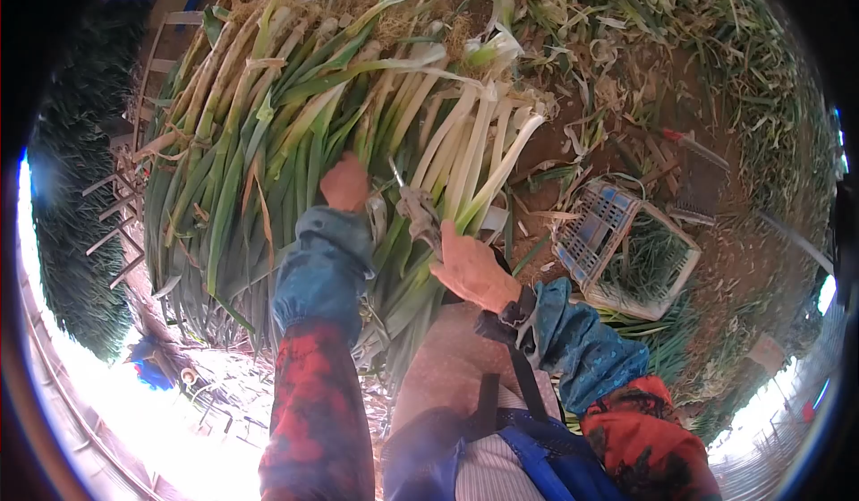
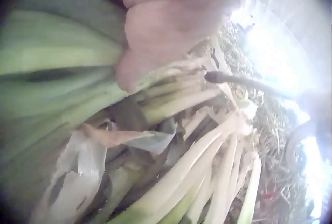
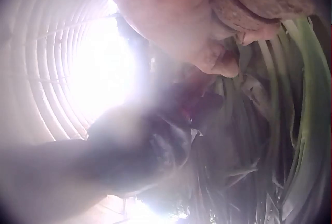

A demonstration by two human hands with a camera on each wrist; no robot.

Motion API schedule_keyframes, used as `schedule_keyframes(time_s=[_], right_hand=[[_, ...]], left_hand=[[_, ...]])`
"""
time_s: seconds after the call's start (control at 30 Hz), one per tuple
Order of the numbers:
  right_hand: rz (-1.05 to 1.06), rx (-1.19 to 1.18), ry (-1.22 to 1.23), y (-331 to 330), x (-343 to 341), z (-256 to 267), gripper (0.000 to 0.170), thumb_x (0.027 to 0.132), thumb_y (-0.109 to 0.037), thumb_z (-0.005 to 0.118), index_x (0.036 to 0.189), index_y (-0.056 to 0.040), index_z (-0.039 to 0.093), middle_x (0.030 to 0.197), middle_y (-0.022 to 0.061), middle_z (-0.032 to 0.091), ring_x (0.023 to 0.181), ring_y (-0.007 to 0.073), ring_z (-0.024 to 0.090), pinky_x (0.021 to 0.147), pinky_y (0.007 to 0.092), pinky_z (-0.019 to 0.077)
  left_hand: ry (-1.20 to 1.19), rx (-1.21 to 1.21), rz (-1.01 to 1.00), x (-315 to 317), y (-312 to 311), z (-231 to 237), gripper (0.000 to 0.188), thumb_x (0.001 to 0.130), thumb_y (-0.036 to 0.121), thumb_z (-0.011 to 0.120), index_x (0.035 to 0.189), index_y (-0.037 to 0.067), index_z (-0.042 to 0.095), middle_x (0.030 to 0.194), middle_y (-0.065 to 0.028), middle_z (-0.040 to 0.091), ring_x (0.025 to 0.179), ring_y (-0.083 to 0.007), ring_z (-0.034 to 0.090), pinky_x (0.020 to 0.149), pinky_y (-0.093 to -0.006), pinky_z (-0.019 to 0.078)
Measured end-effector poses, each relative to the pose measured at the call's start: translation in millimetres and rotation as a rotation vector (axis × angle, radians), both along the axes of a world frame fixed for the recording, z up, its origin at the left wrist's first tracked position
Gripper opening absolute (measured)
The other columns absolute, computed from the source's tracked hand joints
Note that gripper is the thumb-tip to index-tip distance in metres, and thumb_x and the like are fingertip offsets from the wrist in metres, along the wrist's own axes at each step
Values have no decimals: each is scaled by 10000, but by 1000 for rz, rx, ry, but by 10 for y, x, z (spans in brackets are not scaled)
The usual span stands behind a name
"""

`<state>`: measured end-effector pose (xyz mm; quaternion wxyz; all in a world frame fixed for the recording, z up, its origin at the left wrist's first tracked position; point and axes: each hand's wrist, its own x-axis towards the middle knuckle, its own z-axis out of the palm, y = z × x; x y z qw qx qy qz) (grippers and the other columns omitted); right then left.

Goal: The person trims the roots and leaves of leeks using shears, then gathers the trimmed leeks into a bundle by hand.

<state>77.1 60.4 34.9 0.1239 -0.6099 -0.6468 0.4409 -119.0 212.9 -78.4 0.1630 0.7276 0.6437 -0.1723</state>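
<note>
A broad heap of leeks fills the upper left of the head view, roots away from me and green leaves hanging toward me. My left hand is among them. In the left wrist view its thumb and fingers close on a leek's green stalk. My right hand grips a grimy blow gun, its thin metal nozzle pointing toward the leeks near the left hand. White, peeled-looking leeks lie just beyond the blow gun. A loose, translucent leaf skin lies below the left hand.
To the right stands a plastic crate with green leaf pieces inside. Beyond it lies a red-handled toothed blade. Leaf scraps cover the ground at the back and right. A metal rack stands left of the heap.
</note>
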Motion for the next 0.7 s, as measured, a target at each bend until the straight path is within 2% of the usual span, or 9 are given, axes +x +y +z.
schedule_keyframes(time_s=[0.07,0.1,0.23,0.37,0.4,0.5,0.53,0.6,0.7], right_hand=[[-19,43,37,-102,-17,67,428,771,-206,613,1015,54,376,664,206,573,634,395,595,537,470,479],[-24,58,60,-141,-36,132,446,769,-211,617,1028,60,375,662,204,574,626,396,595,535,469,480],[20,-137,87,-210,-83,310,430,773,-185,595,1037,68,370,646,198,577,600,402,592,530,462,485],[-19,-87,-28,-123,-137,13,366,776,-159,571,989,54,363,633,211,571,597,417,586,526,475,479],[-44,-58,-81,-112,-149,5,342,776,-153,565,967,46,363,630,217,568,599,421,583,525,481,476],[51,-220,85,-390,-20,264,529,795,-243,584,1128,69,316,724,233,571,675,418,577,570,479,463],[80,-205,111,-521,-12,384,475,767,-171,572,1081,115,358,648,224,560,593,405,575,504,491,450],[127,-201,85,-894,-43,433,504,770,-174,570,1108,125,344,653,224,558,597,403,573,504,487,448],[132,-172,71,-908,-66,370,487,781,-171,559,1108,117,343,670,236,556,605,406,570,514,482,445]], left_hand=[[-117,-166,133,-119,-65,56,255,784,206,538,962,23,526,880,-258,625,876,-438,589,729,-504,473],[-133,-200,140,-150,-142,116,265,782,216,544,970,30,527,881,-256,624,873,-436,589,730,-507,470],[-216,-288,168,-268,-623,359,325,766,263,572,998,38,537,891,-252,618,877,-427,586,731,-503,456],[-401,-335,345,-289,-1164,483,351,751,276,597,1001,34,555,913,-262,604,914,-426,566,736,-460,441],[-437,-312,406,-290,-1264,475,380,765,275,607,1024,0,563,884,-231,613,903,-373,588,741,-401,440],[-976,-431,696,-358,-1401,384,416,812,290,594,1050,-49,557,857,-151,619,865,-293,595,751,-377,437],[-1018,-428,743,-357,-1428,355,434,830,308,582,1057,-61,555,849,-129,615,844,-267,589,737,-363,441],[-1101,-415,843,-347,-1501,313,476,868,344,558,1072,-86,550,833,-84,607,802,-215,577,711,-334,448],[-1230,-527,1077,-377,-1512,307,483,900,371,520,1081,-76,552,830,-80,614,763,-210,582,653,-321,455]])
